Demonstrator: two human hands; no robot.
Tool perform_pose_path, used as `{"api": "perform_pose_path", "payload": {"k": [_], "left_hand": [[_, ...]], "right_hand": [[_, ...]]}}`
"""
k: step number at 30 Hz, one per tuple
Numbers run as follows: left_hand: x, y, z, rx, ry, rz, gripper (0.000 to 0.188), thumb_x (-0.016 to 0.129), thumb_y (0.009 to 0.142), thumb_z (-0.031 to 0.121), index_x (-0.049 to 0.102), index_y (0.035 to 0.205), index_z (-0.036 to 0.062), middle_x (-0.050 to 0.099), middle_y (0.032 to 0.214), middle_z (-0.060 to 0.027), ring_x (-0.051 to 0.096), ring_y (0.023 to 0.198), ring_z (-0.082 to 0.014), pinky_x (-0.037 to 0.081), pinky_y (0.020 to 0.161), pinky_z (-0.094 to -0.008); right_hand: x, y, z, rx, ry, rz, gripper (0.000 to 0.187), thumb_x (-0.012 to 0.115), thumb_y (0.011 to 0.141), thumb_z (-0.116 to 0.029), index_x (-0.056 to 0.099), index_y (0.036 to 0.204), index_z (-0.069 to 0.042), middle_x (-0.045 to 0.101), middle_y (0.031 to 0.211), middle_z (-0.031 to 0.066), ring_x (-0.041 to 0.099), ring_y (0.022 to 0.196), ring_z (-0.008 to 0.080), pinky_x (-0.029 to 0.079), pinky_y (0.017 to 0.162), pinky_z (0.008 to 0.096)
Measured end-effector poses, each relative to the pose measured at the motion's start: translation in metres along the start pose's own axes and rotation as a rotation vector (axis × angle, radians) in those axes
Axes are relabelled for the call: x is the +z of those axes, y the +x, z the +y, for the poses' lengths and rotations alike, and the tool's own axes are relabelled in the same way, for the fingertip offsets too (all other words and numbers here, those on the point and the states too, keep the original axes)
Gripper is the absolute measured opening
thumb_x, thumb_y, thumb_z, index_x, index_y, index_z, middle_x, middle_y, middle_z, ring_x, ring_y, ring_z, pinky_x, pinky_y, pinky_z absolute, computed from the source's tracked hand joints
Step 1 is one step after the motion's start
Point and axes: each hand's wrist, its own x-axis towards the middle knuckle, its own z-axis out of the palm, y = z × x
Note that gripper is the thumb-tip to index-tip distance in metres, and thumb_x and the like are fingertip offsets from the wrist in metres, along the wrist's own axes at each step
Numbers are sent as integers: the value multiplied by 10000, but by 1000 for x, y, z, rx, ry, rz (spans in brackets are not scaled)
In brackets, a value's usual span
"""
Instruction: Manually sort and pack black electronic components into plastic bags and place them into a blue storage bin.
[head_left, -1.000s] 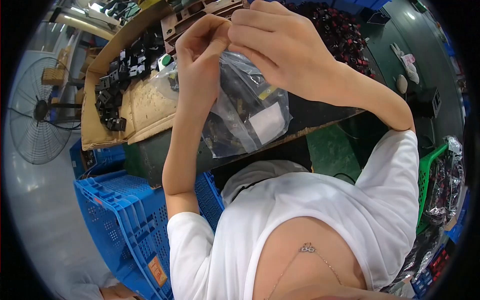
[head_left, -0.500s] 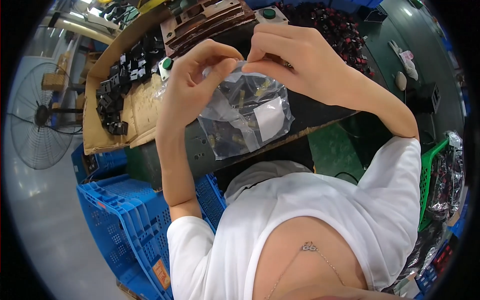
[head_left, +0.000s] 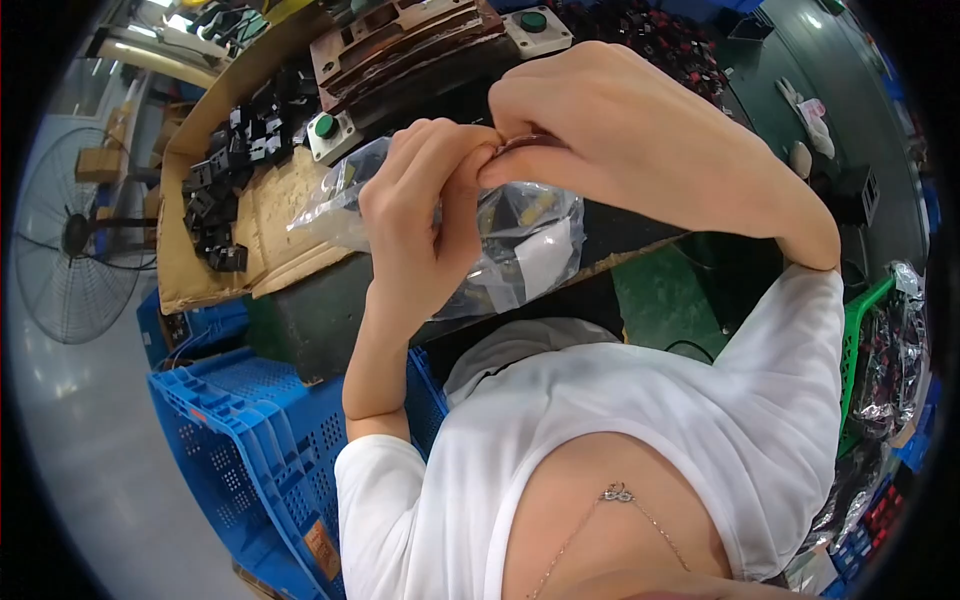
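Both hands pinch the top edge of a clear plastic bag (head_left: pixel 520 245); left hand (head_left: pixel 425 215) and right hand (head_left: pixel 610 125) touch fingertips above the workbench (head_left: pixel 300 310).

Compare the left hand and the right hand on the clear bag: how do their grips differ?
The left hand comes up from below, forearm upright. The right hand comes in from the right, forearm slanting across. Both pinch the top edge of the clear plastic bag, fingertips meeting.
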Motion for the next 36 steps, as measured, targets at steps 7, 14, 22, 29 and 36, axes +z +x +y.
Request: {"api": "perform_pose_path", "payload": {"k": [7, 14, 22, 29, 36], "left_hand": [[9, -8, 4, -135, -105, 123, 176, 451, 667, -166, 540, 769, -53, 466, 634, -90, 409, 567, -178, 327, 515, -244], [22, 1, -7, -131, -169, 184, 103, 439, 761, -104, 524, 746, -49, 454, 638, -51, 388, 573, -118, 292, 508, -213], [26, 7, -10, -221, -233, 142, 118, 439, 816, -67, 506, 721, -42, 463, 651, -41, 381, 576, -89, 288, 512, -202], [4, 7, -16, -321, -334, -58, 9, 558, 800, -33, 560, 793, -38, 541, 720, -52, 470, 651, -101, 352, 581, -188], [-27, -15, -19, -236, 178, 319, 225, 675, 719, 28, 583, 924, 11, 595, 901, -65, 537, 826, -153, 413, 738, -253]], "right_hand": [[13, -7, -15, 67, -60, 49, 103, 597, 729, -102, 528, 776, -40, 506, 719, 71, 544, 661, 246, 440, 563, 317], [65, -9, -24, 245, 365, 662, 76, 572, 752, -14, 496, 747, -8, 472, 675, 113, 482, 540, 267, 379, 464, 308], [91, -5, -31, 405, 496, 916, 117, 578, 751, 35, 472, 718, 1, 429, 627, 100, 415, 499, 234, 341, 439, 276], [89, -17, -23, 365, 600, 817, 137, 580, 751, 40, 459, 698, 4, 383, 611, 90, 361, 530, 214, 305, 468, 281], [72, -23, -30, 345, 800, 740, 187, 543, 778, 31, 409, 648, 15, 311, 589, 47, 275, 554, 153, 210, 498, 282]]}}
